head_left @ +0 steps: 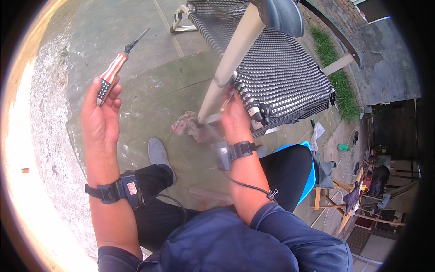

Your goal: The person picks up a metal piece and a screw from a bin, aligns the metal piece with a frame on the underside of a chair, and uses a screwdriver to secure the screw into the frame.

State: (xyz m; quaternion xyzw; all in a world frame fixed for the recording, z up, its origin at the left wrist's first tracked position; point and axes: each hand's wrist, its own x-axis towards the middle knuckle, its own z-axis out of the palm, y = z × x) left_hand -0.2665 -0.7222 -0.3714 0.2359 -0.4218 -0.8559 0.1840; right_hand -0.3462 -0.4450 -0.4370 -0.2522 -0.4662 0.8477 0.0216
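Note:
My left hand [103, 111] is raised and closed round the handle of a pocket knife [113, 75]. Its handle has red and white stripes and a dark end with white dots; the narrow dark blade points up and away. A chair [285, 68] with a black-and-white woven seat and cream metal frame lies tipped over on my right. At its near edge, by the cream leg [235, 50], my right hand [236, 115] is closed on the chair. Its fingertips are partly hidden behind the frame and blurred. A crumpled cloth [189, 127] lies by the leg's lower end.
Below me is a green-grey ground sheet [131, 118], with my grey shoe [159, 156] on it. A blue seat edge [308, 183] shows beside my knee. At right are a wooden stand [328, 201], a green object [343, 148] and cables; grass [344, 97] grows beyond the chair.

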